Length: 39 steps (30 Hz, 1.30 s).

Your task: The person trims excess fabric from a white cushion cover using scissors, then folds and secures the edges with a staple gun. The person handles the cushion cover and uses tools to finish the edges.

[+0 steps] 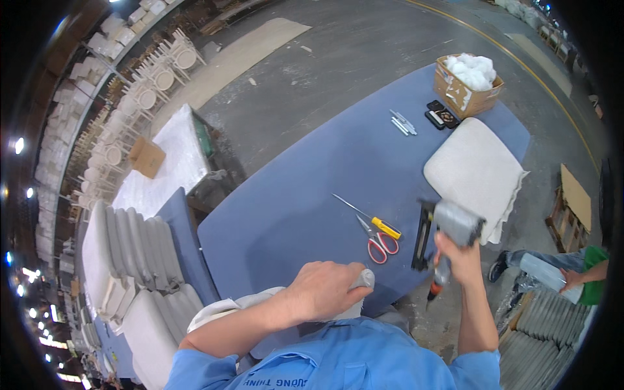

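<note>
My right hand is wrapped round the handle of a grey and black staple gun, held up over the table's right near edge. Close to my body, my left hand is closed on a light grey padded seat cushion; most of it is hidden under my forearm. On the blue table ahead lie scissors with red and white handles and a screwdriver with a yellow handle. Farther right, a pale fabric-covered seat cushion rests flat, its cloth edge ragged.
Staple strips, a black case and a cardboard box of white stuffing sit at the table's far end. Cushions are stacked at left, chair frames beyond. At right, a person in green holds a plastic-wrapped bundle near stacked cushions.
</note>
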Each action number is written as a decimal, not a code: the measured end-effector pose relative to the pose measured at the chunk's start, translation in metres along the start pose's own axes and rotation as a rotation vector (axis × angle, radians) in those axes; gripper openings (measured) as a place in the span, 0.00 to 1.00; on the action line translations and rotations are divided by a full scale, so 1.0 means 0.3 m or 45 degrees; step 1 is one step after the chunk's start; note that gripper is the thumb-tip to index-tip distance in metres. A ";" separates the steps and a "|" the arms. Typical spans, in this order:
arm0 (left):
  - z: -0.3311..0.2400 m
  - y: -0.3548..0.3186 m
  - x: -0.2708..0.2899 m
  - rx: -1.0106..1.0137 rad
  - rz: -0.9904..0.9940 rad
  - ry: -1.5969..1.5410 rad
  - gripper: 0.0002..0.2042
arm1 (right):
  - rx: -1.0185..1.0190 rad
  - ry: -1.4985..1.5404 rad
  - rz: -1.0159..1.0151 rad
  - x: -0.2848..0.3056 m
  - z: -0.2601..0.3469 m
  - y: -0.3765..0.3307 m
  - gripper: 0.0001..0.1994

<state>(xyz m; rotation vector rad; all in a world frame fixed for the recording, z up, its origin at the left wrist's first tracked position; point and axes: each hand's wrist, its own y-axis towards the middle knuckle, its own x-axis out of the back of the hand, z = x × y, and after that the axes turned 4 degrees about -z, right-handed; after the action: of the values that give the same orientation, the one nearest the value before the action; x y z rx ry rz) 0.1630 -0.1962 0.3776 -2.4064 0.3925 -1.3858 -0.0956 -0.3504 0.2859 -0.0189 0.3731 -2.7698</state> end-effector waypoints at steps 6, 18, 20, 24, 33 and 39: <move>0.012 -0.001 0.003 -0.132 0.023 0.002 0.20 | 0.171 -0.131 0.174 -0.096 0.157 -0.453 0.36; -0.034 -0.012 -0.063 -0.355 0.070 0.185 0.18 | 0.350 -0.469 0.123 -0.191 0.155 -0.640 0.38; -0.042 -0.024 -0.076 -0.357 0.073 0.179 0.18 | 0.339 -0.517 0.146 -0.195 0.170 -0.658 0.38; -0.043 -0.033 -0.087 -0.377 0.046 0.193 0.17 | 0.332 -0.596 0.123 -0.208 0.180 -0.694 0.38; -0.034 -0.043 -0.119 -0.412 -0.023 0.157 0.15 | 0.310 -0.594 0.032 -0.232 0.166 -0.748 0.38; -0.039 -0.058 -0.119 -0.423 -0.021 0.143 0.15 | 0.332 -0.640 0.019 -0.244 0.167 -0.754 0.37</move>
<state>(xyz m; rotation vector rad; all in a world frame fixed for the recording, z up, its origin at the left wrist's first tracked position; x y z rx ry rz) 0.1367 -0.1678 0.3625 -2.5994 0.6815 -1.5747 -0.0995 -0.1335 0.3950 -0.6282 -0.1168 -2.6503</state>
